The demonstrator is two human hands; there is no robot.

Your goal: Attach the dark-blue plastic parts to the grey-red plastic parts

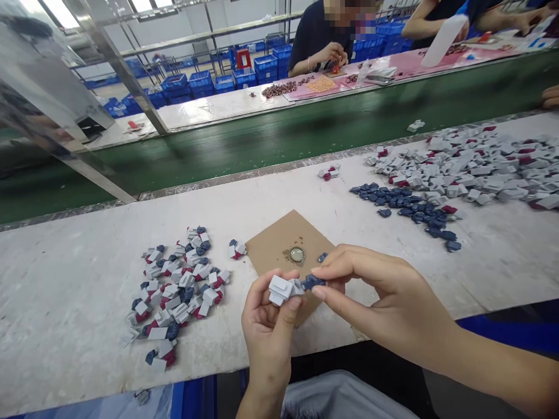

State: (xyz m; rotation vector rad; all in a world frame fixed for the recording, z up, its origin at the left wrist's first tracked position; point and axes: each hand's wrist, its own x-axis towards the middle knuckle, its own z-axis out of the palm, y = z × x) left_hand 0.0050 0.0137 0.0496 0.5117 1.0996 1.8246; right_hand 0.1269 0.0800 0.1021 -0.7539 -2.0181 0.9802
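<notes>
Between the thumb and fingers of my left hand (271,320) is a light grey plastic piece (282,289) with blocky, stepped sides. My right hand (371,285) pinches a small dark blue plastic piece (312,283) against the right end of the grey one. Whether the two are joined, I cannot tell. Beneath my hands lies a brown cardboard square (271,244), turned cornerwise. On it rests a bottle cap (297,254) with clear liquid in it and wet spots around it. Another dark blue piece (322,256) sits by my right fingertips.
Left lie many grey, red and blue assemblies (179,285); one more (237,249) is beside the cardboard. At right are loose blue pieces (406,203) and a heap of grey-and-red pieces (489,166). A green conveyor belt (244,145) runs behind; a co-worker (321,41) sits across it.
</notes>
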